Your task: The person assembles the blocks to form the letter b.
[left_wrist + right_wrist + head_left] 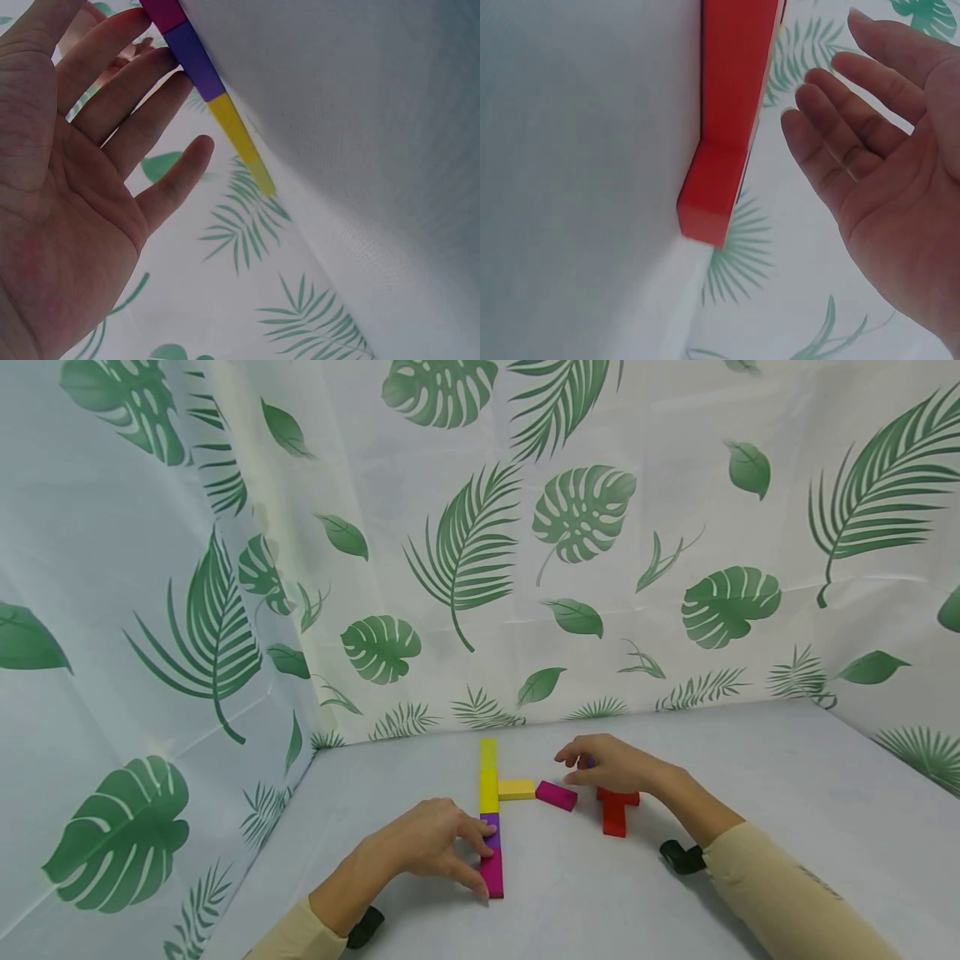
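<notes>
Near the bottom centre of the frame, a person's left hand (431, 843), fingers relaxed and parted, touches a row of blocks on a white table (712, 756): magenta block (491, 875) nearest, purple block (491, 831) next, two yellow blocks (489, 789) farthest. Right of centre lie red blocks (614, 818); leftward, a slanted magenta block (557, 796) sits just beside a crosswise yellow block (517, 790). The empty right hand (611, 765), loosely bent, hovers behind the red blocks. Leaf-print sheeting (585, 514) fills the background.
</notes>
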Demonstrator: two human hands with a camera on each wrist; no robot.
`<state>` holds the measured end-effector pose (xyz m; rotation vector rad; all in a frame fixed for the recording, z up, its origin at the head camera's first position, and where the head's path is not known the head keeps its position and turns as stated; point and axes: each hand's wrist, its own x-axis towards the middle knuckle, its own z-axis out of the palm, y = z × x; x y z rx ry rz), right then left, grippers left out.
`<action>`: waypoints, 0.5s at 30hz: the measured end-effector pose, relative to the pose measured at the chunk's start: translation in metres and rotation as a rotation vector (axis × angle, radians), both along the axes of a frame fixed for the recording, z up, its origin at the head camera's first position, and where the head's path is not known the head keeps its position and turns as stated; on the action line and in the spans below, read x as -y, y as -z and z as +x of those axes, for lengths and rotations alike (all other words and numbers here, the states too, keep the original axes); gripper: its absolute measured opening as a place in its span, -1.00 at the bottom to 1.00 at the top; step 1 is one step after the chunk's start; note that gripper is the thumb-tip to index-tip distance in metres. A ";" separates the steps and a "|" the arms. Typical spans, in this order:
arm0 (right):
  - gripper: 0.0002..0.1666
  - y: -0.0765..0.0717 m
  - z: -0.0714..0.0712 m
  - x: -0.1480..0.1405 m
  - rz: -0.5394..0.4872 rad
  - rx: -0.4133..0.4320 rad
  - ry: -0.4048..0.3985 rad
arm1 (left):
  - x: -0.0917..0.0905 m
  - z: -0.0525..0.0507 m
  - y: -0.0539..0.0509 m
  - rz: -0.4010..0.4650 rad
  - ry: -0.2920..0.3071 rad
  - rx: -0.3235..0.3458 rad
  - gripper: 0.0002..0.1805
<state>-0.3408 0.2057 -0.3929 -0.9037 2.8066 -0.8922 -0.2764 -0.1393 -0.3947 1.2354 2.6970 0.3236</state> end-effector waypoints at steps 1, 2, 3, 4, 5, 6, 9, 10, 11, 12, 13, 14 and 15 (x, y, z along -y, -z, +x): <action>-0.53 -0.001 0.001 -0.002 0.002 0.002 0.001 | 0.000 0.000 0.000 0.003 0.001 -0.002 -0.46; -0.53 -0.001 0.002 -0.004 0.005 0.003 0.001 | 0.000 0.000 0.000 0.005 0.002 -0.004 -0.46; -0.53 -0.001 0.002 -0.006 0.009 0.005 0.008 | 0.000 0.000 0.000 0.006 0.002 -0.004 -0.46; -0.53 -0.002 0.003 -0.008 0.010 0.009 0.009 | 0.001 0.000 0.000 0.007 0.002 -0.005 -0.45; -0.53 -0.003 0.004 -0.009 0.011 0.011 0.009 | 0.001 0.000 0.001 0.008 0.002 -0.005 -0.45; -0.54 -0.003 0.005 -0.011 0.012 0.012 0.009 | 0.001 0.000 0.001 0.006 0.001 -0.004 -0.45; -0.54 -0.005 0.006 -0.017 0.017 0.018 0.010 | 0.000 0.000 0.001 0.004 -0.001 0.002 -0.45; -0.54 -0.005 0.006 -0.019 0.018 0.020 0.004 | 0.000 0.000 0.001 0.004 -0.002 0.003 -0.45; -0.55 -0.006 0.006 -0.021 0.021 0.022 0.002 | 0.000 0.000 0.001 0.004 -0.002 0.003 -0.45; -0.55 -0.006 0.006 -0.023 0.028 0.022 0.001 | 0.000 0.000 0.001 0.004 -0.002 0.003 -0.45; -0.56 -0.006 0.006 -0.025 0.034 0.025 0.000 | 0.000 0.000 0.001 0.005 -0.001 0.003 -0.45; -0.56 -0.006 0.006 -0.026 0.041 0.026 -0.003 | 0.000 0.000 0.001 0.005 0.000 0.001 -0.45; -0.56 -0.006 0.006 -0.028 0.049 0.030 -0.004 | 0.000 0.000 0.001 0.006 0.001 0.000 -0.45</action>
